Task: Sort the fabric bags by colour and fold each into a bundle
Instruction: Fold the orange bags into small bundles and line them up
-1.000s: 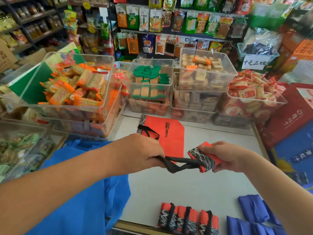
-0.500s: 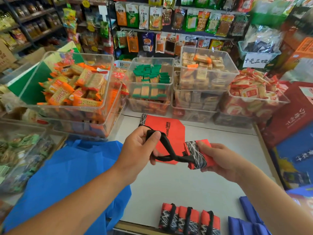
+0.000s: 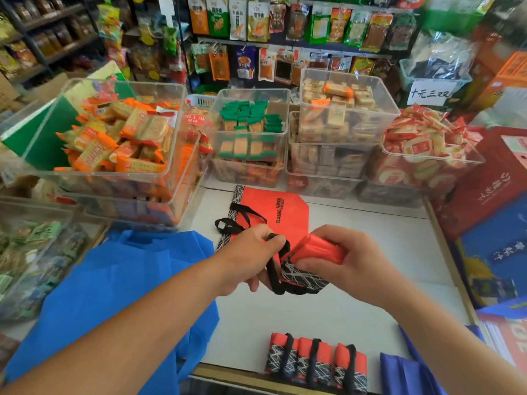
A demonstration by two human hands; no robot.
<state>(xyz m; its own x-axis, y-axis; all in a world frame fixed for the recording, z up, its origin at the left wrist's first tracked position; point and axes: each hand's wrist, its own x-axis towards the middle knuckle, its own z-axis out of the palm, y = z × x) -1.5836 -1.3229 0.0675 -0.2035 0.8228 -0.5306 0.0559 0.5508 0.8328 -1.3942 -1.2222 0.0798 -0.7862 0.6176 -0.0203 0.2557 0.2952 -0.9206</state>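
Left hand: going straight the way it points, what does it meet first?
Likely the folded red bag gripped by the right hand, just right of the left hand; depth looks matched, not certain.

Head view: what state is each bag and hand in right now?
Held red bag: rolled up, not yet tied.
Black handles: partly looped round it.
Left hand: pinches the black handles.
Right hand: grips the held red bag.
Flat red bag: lying unfolded.
Three red bundles: folded, wrapped, in a row.
Blue bag heap: loose, unfolded.
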